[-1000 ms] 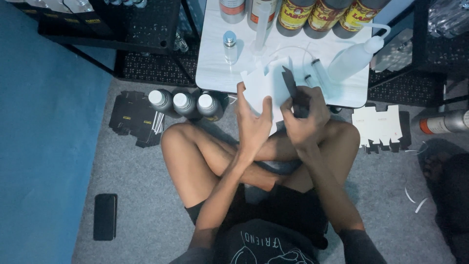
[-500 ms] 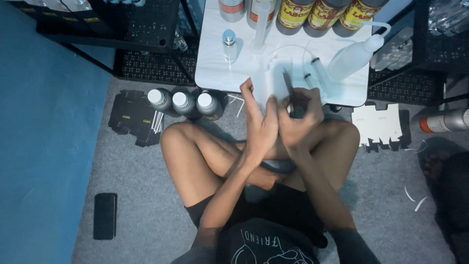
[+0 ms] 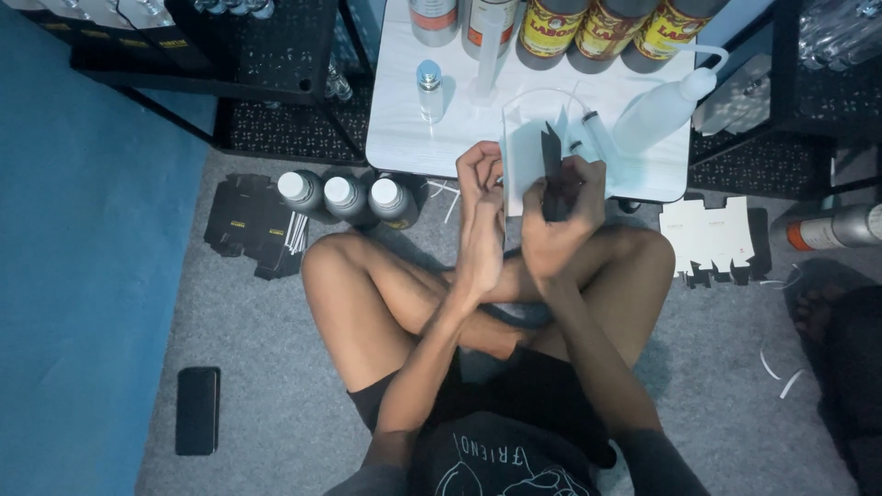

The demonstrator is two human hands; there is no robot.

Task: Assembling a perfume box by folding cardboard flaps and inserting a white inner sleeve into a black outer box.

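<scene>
Carefully now: flat carton blank (image 3: 531, 156), white outside and dark inside, held above the near edge of the low white table (image 3: 404, 138). Pinched at its left edge by left hand (image 3: 480, 197), gripped lower right by right hand (image 3: 560, 216). Best creased along the scores with both grips firm, clear of the syringe (image 3: 597, 138) just beyond.

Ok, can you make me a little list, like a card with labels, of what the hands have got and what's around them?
left hand: touching the edge of the flat white and black cardboard piece
right hand: gripping the same cardboard piece
where: in front of a low white table, person sitting cross-legged on grey floor
on the table: small clear bottle, syringe, white squeeze bottle
on the floor: three dark bottles with white caps, black phone, flat carton blanks
</scene>
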